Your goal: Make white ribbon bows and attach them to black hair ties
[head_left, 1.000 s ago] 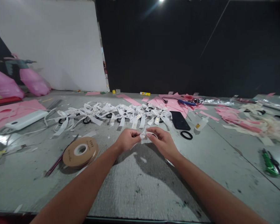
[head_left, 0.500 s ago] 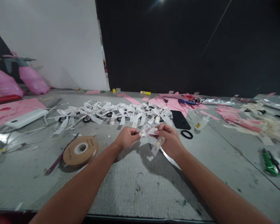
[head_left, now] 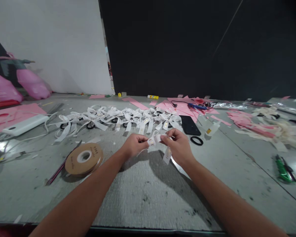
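My left hand [head_left: 133, 145] and my right hand [head_left: 178, 147] meet over the middle of the grey table [head_left: 148, 197], both pinching one white ribbon piece [head_left: 156, 139] with gold print. Its loop sits between my fingertips and a loose tail hangs below my right hand. Just beyond my hands lies a row of finished white ribbon bows [head_left: 118, 119]. A brown ribbon spool [head_left: 84, 159] rests flat to the left of my left hand.
A black phone [head_left: 189, 125] and a black ring [head_left: 196, 140] lie right of the bows. Pink paper scraps [head_left: 180, 107] and a blue tool sit behind. A white power bank [head_left: 23, 125] is at left, a green cutter [head_left: 284, 169] at right.
My hands have lifted slightly and turned the ribbon; its tail, hidden a second ago, now hangs below my right hand. The view shifted a little.
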A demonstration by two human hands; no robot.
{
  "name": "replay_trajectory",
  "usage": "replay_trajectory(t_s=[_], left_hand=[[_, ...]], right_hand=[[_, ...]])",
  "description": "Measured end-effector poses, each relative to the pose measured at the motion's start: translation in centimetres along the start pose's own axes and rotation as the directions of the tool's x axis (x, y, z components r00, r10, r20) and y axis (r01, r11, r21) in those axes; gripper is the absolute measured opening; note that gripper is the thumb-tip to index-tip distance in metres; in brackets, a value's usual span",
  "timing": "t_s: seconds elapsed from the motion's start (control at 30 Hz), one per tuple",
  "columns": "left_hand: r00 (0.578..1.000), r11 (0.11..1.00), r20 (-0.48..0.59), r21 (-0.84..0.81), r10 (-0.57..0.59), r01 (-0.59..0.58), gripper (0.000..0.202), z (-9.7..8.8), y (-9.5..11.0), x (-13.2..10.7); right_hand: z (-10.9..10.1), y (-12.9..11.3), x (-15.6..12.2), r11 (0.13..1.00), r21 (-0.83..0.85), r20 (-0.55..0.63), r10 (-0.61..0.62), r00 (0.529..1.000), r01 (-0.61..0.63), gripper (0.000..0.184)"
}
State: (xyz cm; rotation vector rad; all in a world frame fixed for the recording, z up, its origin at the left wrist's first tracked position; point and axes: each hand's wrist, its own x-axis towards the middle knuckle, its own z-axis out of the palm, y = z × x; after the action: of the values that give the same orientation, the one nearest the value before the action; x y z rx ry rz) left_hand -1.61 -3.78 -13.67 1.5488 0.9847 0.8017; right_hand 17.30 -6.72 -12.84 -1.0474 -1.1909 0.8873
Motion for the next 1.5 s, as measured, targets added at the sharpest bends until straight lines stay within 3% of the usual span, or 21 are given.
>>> replay_trajectory(t_s=[0.13, 0.27, 0.4, 0.47, 0.57, 0.63, 0.77, 0.87, 1.0, 1.13, 1.23, 1.37, 1.5], left_hand=[[1.000, 1.000, 0.000, 0.017, -0.013, 0.013, 0.029, 0.1, 0.0, 0.0], [1.000, 1.000, 0.014, 0.021, -0.015, 0.014, 0.029, 0.3, 0.0, -0.1], [1.000, 1.000, 0.024, 0.003, 0.000, 0.000, 0.029, 0.5, -0.2, 0.0], [1.000, 1.000, 0.019, 0.005, 0.016, -0.016, 0.029, 0.4, -0.4, 0.1], [0.998, 0.998, -0.038, 0.031, 0.052, -0.051, 0.030, 0.0, -0.4, 0.3], [0.993, 0.994, -0.090, 0.082, 0.074, -0.067, 0.031, -0.4, -0.4, 0.4], [0.985, 0.972, -0.118, 0.214, 0.128, -0.101, 0.031, -0.8, -0.3, 0.4], [0.985, 0.967, -0.086, 0.220, 0.149, -0.127, 0.031, -0.7, -0.5, 0.4], [0.986, 0.970, -0.087, 0.213, 0.140, -0.119, 0.034, -0.6, -0.7, 0.5], [0.985, 0.971, -0.116, 0.216, 0.126, -0.099, 0.032, -1.0, -0.7, 0.6], [0.985, 0.968, -0.123, 0.233, 0.124, -0.093, 0.030, -1.1, -0.8, 0.6], [0.986, 0.969, -0.093, 0.220, 0.137, -0.114, 0.031, -0.8, -0.8, 0.6], [0.993, 0.980, -0.028, 0.167, 0.111, -0.105, 0.037, -0.4, -0.6, 0.4]], right_hand=[[0.1, -0.3, -0.5, 0.955, -0.212, 0.096, -0.190, 0.977, 0.206, 0.023], [0.5, -0.3, -1.1, 0.943, -0.226, 0.148, -0.215, 0.965, 0.244, 0.021], [0.6, 0.0, -1.1, 0.895, -0.356, 0.078, -0.258, 0.963, 0.268, 0.018], [0.4, 0.1, -0.9, 0.887, -0.387, 0.053, -0.252, 0.966, 0.253, 0.015], [-0.2, 0.3, -0.4, 0.919, -0.344, 0.113, -0.163, 0.980, 0.192, 0.034], [-0.7, 0.4, 0.0, 0.908, -0.385, 0.160, -0.109, 0.981, 0.164, 0.037], [-1.7, 0.3, 0.9, 0.765, -0.602, 0.255, -0.088, 0.963, 0.229, 0.024], [-2.0, 0.2, 1.1, 0.712, -0.646, 0.323, -0.073, 0.944, 0.276, 0.026], [-2.0, 0.2, 1.3, 0.752, -0.594, 0.347, -0.079, 0.934, 0.285, 0.027], [-1.9, 0.4, 1.3, 0.876, -0.455, 0.247, -0.047, 0.968, 0.159, 0.028], [-1.8, 0.5, 1.1, 0.912, -0.397, 0.214, -0.014, 0.977, 0.100, 0.031], [-1.3, 0.6, 0.6, 0.847, -0.462, 0.247, -0.165, 0.955, 0.265, 0.027], [-0.7, 0.8, 0.1, 0.724, -0.500, 0.330, -0.348, 0.877, 0.475, 0.021]])
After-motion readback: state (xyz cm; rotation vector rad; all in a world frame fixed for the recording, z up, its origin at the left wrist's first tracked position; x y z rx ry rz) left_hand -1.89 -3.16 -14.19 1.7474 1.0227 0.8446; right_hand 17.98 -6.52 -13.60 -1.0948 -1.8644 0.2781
